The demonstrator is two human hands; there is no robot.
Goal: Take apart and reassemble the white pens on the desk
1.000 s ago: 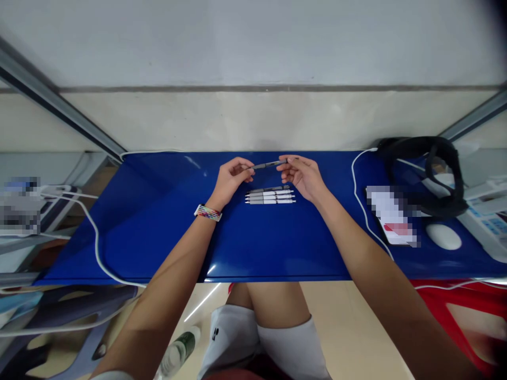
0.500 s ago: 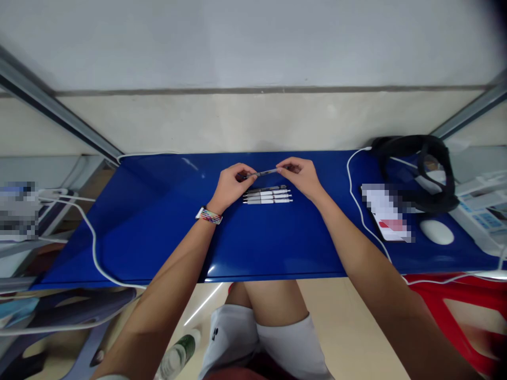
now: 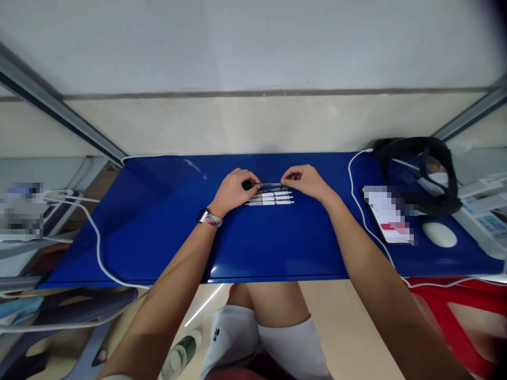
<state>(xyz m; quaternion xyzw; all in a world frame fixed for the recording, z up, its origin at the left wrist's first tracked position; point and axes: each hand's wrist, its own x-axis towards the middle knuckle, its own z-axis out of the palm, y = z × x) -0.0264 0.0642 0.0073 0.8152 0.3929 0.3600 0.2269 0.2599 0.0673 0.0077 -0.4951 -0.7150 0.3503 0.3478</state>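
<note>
A grey pen (image 3: 268, 184) lies level just above the blue table (image 3: 166, 221), at the far side of a row of pens (image 3: 271, 198). My left hand (image 3: 233, 190) pinches its left end, fingers closed. My right hand (image 3: 307, 181) pinches its right end, fingers closed too. The row holds several white and grey pens lying side by side, parallel to the held pen. A coloured band sits on my left wrist (image 3: 210, 218).
A white cable (image 3: 96, 248) runs over the table's left edge. At the right lie a white cable (image 3: 356, 203), a blurred card (image 3: 390, 219), a white mouse (image 3: 439, 234) and a black headset (image 3: 425, 171). A red chair (image 3: 455, 311) stands below right.
Both hands have lowered the grey pen from the air down to the far side of the row of pens, still pinching its two ends.
</note>
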